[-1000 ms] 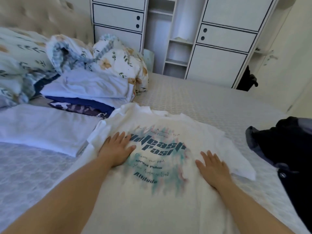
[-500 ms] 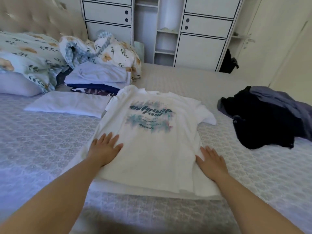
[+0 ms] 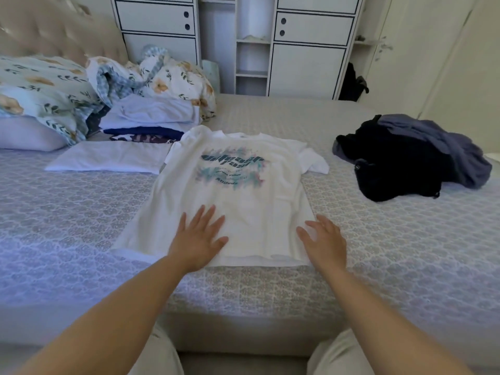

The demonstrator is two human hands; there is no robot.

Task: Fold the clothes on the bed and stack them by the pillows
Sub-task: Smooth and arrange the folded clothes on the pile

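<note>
Patterned bed cover: grey-white quilted bed fills most of the view and serves as landmark for all places below.
Wardrobe: white wardrobe with dark edge lines stands behind the far side of the bed.
Pillows: floral pillows lie at the far left end of the bed, with a crumpled floral duvet beside them.
White T-shirt: white T-shirt lies flat, print side up, in the middle of the bed, its hem toward the near edge; the teal print is partly blurred.
Dark clothes: dark unfolded clothes, black and grey-blue, lie in a heap on the right part of the bed, apart from the T-shirt.
Folded stack: folded stack of pale, navy and patterned pieces sits on the bed just beside the pillows.
Folded white piece: folded white garment lies flat on the bed in front of the stack, touching the T-shirt's left sleeve.
Left hand: left hand rests flat on the lower part of the T-shirt, fingers straight and spread, gripping nothing.
Right hand: right hand is at the lower right corner of the T-shirt, fingers relaxed and a little bent; it grips nothing.
</note>
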